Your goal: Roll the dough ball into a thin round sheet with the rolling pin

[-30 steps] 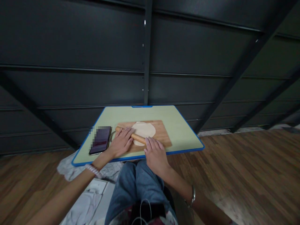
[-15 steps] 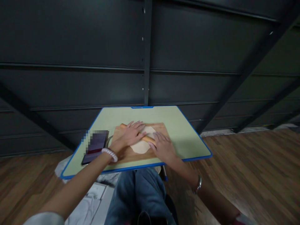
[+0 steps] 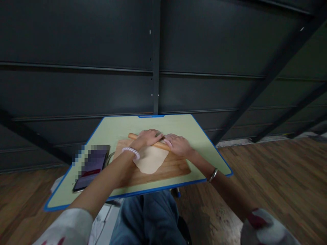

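A wooden rolling pin [image 3: 159, 145] lies slantwise over the far part of a flat, pale sheet of dough [image 3: 150, 161]. My left hand [image 3: 149, 137] is closed over the pin left of its middle, thumb pointing right, and the pin's left end sticks out past it. My right hand [image 3: 178, 144] covers the pin's right end, its fingers bent over the far side. Under the dough is a wooden board [image 3: 176, 166], partly hidden by my left forearm. The dough's far edge is hidden beneath the pin and hands.
The board rests on a small pale-green table [image 3: 204, 153] with a blue rim. A phone or tablet [image 3: 93, 166], partly pixelated, lies left of the board, beside a thin, curved cord-like item [image 3: 109, 158]. A dark panelled wall [image 3: 204, 88] rises behind. Below are my knees [image 3: 150, 217] and wooden flooring [image 3: 268, 177].
Both hands have pushed the rolling pin away from me, toward the dough's far side. More of the dough's near part shows. The camera view has shifted, and the table appears slightly larger.
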{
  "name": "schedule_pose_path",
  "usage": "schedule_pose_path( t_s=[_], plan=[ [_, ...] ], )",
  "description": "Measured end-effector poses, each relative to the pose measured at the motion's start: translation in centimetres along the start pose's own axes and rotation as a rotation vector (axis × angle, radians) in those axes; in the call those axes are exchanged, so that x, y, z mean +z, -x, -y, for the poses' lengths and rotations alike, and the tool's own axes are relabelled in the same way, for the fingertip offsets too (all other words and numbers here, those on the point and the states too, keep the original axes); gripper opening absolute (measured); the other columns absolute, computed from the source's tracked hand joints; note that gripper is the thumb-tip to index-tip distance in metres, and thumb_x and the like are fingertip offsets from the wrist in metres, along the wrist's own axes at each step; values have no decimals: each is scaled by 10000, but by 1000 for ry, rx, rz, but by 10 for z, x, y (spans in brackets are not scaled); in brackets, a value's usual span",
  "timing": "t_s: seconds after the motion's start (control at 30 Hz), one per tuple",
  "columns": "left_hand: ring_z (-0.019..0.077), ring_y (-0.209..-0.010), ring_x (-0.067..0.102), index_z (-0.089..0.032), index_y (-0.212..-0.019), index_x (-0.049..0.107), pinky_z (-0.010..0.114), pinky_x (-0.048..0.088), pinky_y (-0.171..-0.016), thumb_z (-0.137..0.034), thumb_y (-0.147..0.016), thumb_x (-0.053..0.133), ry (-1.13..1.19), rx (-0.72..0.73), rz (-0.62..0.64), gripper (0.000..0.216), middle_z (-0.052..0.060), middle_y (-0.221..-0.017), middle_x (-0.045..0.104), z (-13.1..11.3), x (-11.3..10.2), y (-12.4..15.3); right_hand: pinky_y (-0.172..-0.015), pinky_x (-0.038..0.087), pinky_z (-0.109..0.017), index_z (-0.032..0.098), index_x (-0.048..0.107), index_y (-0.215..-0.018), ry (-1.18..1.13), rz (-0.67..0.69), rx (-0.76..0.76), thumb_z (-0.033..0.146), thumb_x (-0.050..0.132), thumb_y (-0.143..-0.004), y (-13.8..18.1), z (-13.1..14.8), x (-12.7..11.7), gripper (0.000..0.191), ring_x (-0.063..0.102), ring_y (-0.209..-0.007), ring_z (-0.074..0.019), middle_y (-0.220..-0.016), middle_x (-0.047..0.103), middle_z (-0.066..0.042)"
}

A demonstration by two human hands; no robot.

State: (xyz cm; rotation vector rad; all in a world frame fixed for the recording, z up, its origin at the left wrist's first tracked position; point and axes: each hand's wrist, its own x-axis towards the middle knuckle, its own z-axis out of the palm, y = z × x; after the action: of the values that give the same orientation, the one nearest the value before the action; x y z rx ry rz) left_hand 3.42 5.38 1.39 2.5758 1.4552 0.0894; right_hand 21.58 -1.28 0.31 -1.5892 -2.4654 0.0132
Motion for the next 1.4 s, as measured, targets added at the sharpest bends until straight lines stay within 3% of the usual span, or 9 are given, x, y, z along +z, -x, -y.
schedule_pose_path(
  t_s=[0.2, 0.43, 0.63, 0.9, 1.17, 1.4],
  plan=[
    [244, -1105, 577, -228, -1105, 637, 351, 417, -921, -518, -905, 277, -55, -39, 5, 504, 74, -1206, 635, 0, -1, -6, -1069, 312, -341, 156, 536, -1264, 36, 27, -136, 322, 256, -998, -10, -13, 10, 420, 440, -1274, -181, -1318, 554, -97],
    [219, -1203, 511, -225, -1187, 573, 373, 363, -1003, -405, -918, 282, -86, -28, -97, 435, 71, -1312, 565, -1, 6, 8, -1097, 280, -369, 178, 535, -1272, 29, -34, -213, 260, 279, -989, 3, -6, 17, 391, 425, -1289, -170, -1350, 527, -90],
    [207, -1297, 427, -198, -1335, 460, 375, 325, -1053, -362, -919, 289, -106, 11, -135, 478, 91, -1428, 441, 0, 12, 31, -1087, 295, -341, 167, 536, -1267, 0, -61, -95, 332, 283, -988, 20, 19, 8, 412, 431, -1287, -170, -1347, 529, -102],
    [209, -1095, 597, -204, -1183, 587, 352, 403, -971, -386, -935, 265, -156, 9, -195, 445, 88, -1226, 627, -3, 16, 58, -1040, 367, -348, 224, 425, -1364, -39, -94, -78, 421, 418, -934, 44, 42, 3, 474, 470, -1248, -195, -1397, 480, -65],
    [218, -1165, 547, -175, -1140, 604, 344, 370, -1014, -331, -928, 304, -141, 85, -276, 399, 109, -1243, 608, -8, 17, 93, -1039, 381, -342, 229, 400, -1378, 13, -85, -114, 350, 451, -925, 58, 56, 6, 471, 451, -1266, -199, -1389, 474, -96],
    [251, -1036, 607, -113, -1095, 610, 377, 415, -940, -355, -940, 303, -184, 107, -286, 420, 147, -1118, 658, -16, 17, 113, -1024, 393, -338, 180, 405, -1370, 30, -59, -107, 367, 356, -964, 65, 65, 8, 450, 484, -1234, -203, -1370, 490, -120]
  ],
)
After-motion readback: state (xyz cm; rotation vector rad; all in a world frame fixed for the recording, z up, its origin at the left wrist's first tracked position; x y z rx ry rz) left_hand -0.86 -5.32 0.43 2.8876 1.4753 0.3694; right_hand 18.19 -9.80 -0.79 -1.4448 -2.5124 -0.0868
